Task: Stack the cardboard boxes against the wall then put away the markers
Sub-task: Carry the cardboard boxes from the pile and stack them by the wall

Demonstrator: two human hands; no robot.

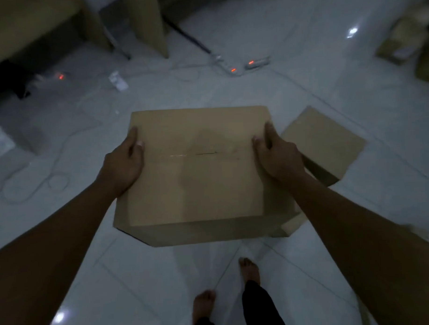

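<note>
Squarely, smooth rectangular cardboard box (199,172) between left hand (123,163) and right hand (279,157).

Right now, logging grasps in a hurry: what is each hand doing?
Left hand: holds the large brown cardboard box by its left edge.
Right hand: holds the same box by its right edge.
</note>
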